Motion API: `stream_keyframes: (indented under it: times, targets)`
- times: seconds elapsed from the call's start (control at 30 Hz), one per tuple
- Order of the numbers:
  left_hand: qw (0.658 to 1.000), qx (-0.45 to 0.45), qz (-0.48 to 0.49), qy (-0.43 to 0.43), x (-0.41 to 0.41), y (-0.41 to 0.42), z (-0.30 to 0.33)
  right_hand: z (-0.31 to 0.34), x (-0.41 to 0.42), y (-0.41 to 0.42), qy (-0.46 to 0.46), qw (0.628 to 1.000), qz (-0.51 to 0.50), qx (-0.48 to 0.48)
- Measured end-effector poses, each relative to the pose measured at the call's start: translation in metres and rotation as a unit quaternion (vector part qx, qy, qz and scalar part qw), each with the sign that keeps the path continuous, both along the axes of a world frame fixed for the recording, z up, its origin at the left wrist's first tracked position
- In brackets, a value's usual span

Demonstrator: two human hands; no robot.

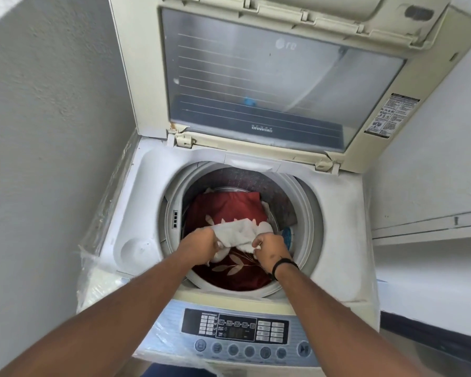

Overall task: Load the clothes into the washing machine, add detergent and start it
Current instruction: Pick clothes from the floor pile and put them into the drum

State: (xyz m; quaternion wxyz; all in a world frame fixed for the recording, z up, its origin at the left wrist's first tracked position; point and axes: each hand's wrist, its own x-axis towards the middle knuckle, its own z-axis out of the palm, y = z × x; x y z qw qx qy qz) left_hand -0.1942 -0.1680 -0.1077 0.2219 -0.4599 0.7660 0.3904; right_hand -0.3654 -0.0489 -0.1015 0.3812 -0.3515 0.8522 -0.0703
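A white top-loading washing machine (335, 227) stands in front of me with its lid (283, 77) raised. Inside the drum lies a dark red cloth (226, 208) with a pale leaf pattern. Over the drum opening, a white towel (242, 234) is bunched between both hands. My left hand (201, 244) grips its left end and my right hand (272, 253), with a black band on the wrist, grips its right end. A bit of blue item (287, 236) shows at the drum's right side, mostly hidden.
The control panel (239, 333) with buttons and a display runs along the machine's near edge, under clear plastic film. A grey wall (46, 131) is close on the left. White ledges (430, 227) stand to the right.
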Motion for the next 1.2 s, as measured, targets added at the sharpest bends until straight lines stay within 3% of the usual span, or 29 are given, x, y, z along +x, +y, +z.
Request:
stream_keyframes:
  times: [0.23,0.53,0.77,0.97,1.2]
  targets:
    - [0.995,0.015,0.011,0.096,-0.003,0.003,-0.008,0.010,0.019,-0.006,-0.070,0.996,0.008,-0.052]
    - [0.971,-0.007,0.097,0.219,-0.021,0.013,0.019,0.066,0.004,0.054,-0.079,0.960,-0.145,-0.225]
    - [0.923,0.045,0.088,0.372,-0.060,0.078,0.082,0.133,-0.012,0.152,-0.055,0.872,-0.356,-0.331]
    - [0.910,0.056,0.032,0.408,-0.080,0.139,0.110,0.161,-0.013,0.263,-0.020,0.812,-0.451,-0.371]
    - [0.886,0.049,0.031,0.460,-0.088,0.241,0.153,0.166,0.022,0.400,0.008,0.725,-0.566,-0.392]
